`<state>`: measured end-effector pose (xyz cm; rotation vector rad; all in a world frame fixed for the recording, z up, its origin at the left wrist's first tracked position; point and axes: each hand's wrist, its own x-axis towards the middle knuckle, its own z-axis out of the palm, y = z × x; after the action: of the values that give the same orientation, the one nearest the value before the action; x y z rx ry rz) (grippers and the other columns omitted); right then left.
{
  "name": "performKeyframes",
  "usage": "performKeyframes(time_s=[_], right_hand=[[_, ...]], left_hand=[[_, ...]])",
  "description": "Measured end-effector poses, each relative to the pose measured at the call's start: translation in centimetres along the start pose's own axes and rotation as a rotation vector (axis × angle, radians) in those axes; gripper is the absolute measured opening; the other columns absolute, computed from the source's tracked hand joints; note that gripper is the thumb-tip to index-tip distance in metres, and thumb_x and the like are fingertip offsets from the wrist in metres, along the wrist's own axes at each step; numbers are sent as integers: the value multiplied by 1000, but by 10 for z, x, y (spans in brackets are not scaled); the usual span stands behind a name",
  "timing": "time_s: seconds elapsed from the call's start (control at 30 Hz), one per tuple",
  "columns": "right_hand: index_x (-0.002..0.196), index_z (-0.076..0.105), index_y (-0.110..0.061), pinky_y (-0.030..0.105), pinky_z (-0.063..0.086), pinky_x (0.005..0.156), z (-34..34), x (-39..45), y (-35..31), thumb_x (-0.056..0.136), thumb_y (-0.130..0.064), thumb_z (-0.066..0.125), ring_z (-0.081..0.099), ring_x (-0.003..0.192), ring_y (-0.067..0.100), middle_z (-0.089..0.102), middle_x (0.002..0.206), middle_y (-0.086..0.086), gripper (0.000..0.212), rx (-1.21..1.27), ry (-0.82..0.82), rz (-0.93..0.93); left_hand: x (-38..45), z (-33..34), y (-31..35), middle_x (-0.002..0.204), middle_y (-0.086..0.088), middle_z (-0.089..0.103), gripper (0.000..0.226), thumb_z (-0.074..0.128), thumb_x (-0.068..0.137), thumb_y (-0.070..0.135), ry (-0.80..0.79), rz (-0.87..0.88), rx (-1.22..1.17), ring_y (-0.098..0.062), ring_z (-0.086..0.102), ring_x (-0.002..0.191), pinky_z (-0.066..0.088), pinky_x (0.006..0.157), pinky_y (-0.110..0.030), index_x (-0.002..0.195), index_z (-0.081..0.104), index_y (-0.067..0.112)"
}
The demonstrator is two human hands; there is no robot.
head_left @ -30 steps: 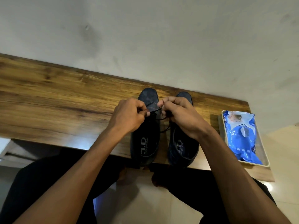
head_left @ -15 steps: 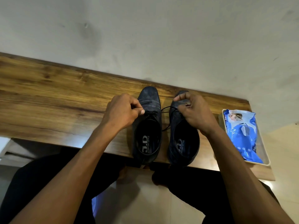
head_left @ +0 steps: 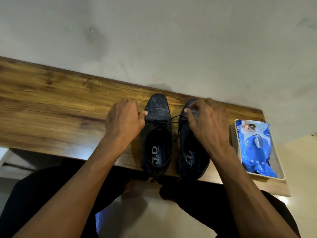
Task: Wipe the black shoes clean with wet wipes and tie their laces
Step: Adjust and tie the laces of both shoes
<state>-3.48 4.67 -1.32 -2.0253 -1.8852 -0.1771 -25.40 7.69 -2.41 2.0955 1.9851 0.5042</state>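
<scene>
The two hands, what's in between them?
In the head view, the left shoe lies between the left hand and the right hand, with a black lace stretched across the gap to the right shoe.

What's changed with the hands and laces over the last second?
Both hands have pulled apart from the middle of the left shoe. The left hand moved out to that shoe's left side; the right hand moved over the right shoe, drawing the lace taut across the gap between the shoes. Both shoes, the wipes pack and its tray stayed put.
</scene>
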Motion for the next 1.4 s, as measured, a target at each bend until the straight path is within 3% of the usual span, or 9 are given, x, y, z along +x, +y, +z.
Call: performKeyframes(time_s=[0.1,0.2,0.4,0.6,0.8,0.9,1.13,1.3,1.4], right_hand=[[86,73,-22,38,57,59,3,-8,-21,90,-78,37,65,64,21,68,72,0,66,101,-225,109],[92,73,-27,39,58,60,16,-12,-29,72,-94,19,67,69,23,69,74,-1,89,34,-314,125],[109,73,-23,45,54,83,12,-15,-40,98,-55,50,68,90,26,75,95,3,41,68,-350,-92],[105,76,-26,40,58,68,16,-15,-39,98,-55,52,68,79,26,73,86,5,39,175,-306,42],[101,78,-23,24,52,72,16,-9,-36,95,-38,65,69,82,13,76,91,-2,20,332,-273,128],[102,76,-21,27,58,80,15,-9,-35,92,-26,71,67,81,4,73,88,-9,12,442,-257,187],[108,66,-12,32,63,77,19,-7,-37,84,-17,81,76,83,12,78,87,1,29,1034,-234,539],[116,61,1,38,61,87,15,-6,-43,90,1,69,73,89,24,75,98,16,27,1691,-252,829],[118,60,6,38,61,86,15,-6,-45,93,3,64,72,84,23,74,94,16,26,1887,-287,903]], left_hand=[[-3,11,13,65,-1,58,46,53,98,54,-204,-80,-141,-13,52,56,28,48,-27,77,60,14],[-3,24,22,72,-4,59,49,47,98,59,-223,-114,-180,-18,54,63,28,50,-31,83,57,13],[-1,33,27,73,-6,58,39,53,97,48,-188,-144,-155,-24,55,66,28,50,-31,80,55,12],[5,37,17,59,-3,47,36,58,96,31,-227,-173,-204,-23,48,56,27,48,-31,67,49,12],[0,35,19,62,-1,50,48,59,93,55,-198,-180,-180,-16,47,54,26,45,-28,76,50,11],[1,34,23,68,-4,56,39,64,93,45,-263,-203,-210,-19,53,59,28,46,-27,83,58,8],[-3,30,25,61,-3,56,28,59,93,17,-250,-187,-344,-19,54,54,33,47,-26,66,57,10],[1,33,28,87,-6,73,8,60,94,12,-136,-341,-789,-19,69,77,57,65,-36,102,61,13],[1,25,32,91,-6,75,21,60,95,3,-151,-494,-1161,-14,71,78,52,54,-24,114,57,14]])
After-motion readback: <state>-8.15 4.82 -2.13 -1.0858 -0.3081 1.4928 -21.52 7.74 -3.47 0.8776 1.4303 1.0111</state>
